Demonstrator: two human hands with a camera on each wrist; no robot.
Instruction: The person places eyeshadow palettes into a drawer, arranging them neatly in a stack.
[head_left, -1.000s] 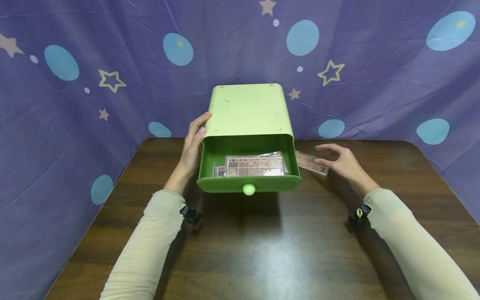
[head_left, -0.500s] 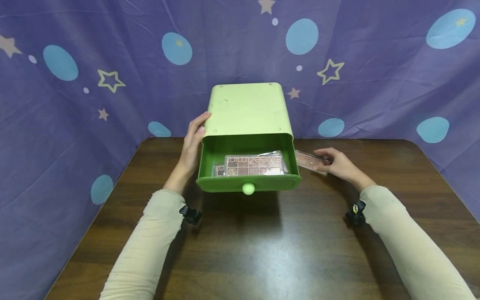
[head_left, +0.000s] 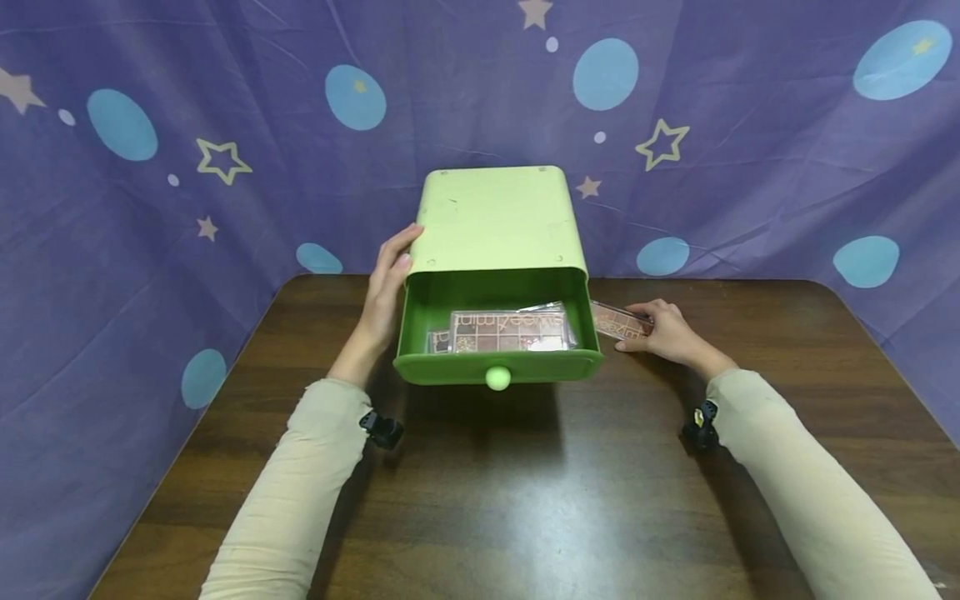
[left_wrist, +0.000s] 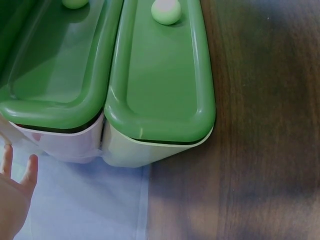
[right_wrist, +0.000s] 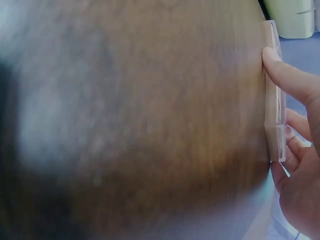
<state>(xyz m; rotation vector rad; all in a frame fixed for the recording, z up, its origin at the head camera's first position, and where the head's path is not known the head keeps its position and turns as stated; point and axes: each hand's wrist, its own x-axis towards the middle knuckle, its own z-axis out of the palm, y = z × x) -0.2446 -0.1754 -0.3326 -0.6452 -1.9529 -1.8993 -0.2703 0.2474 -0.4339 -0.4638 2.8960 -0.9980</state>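
My left hand [head_left: 384, 292] rests against the left side of a pale green drawer box [head_left: 495, 218], its fingers fairly straight. The upper green drawer [head_left: 420, 369] is pulled out. Inside lies a clear-lidded eyeshadow palette [head_left: 510, 333], with other palettes partly hidden beneath and behind it. To the right of the box, my right hand [head_left: 667, 333] grips another eyeshadow palette [head_left: 615, 320] on the table, thumb on the near edge and fingers on the far one. In the right wrist view that palette [right_wrist: 271, 92] appears edge-on between thumb and fingers.
The left wrist view shows a lower drawer [left_wrist: 160, 80], shut, below the pulled-out one. The brown wooden table [head_left: 495, 500] reaches back to a purple curtain [head_left: 480, 83] with stars and blue spots.
My right hand has moved left and closed its thumb and fingers on the palette beside the box. The left hand and the drawer have stayed put.
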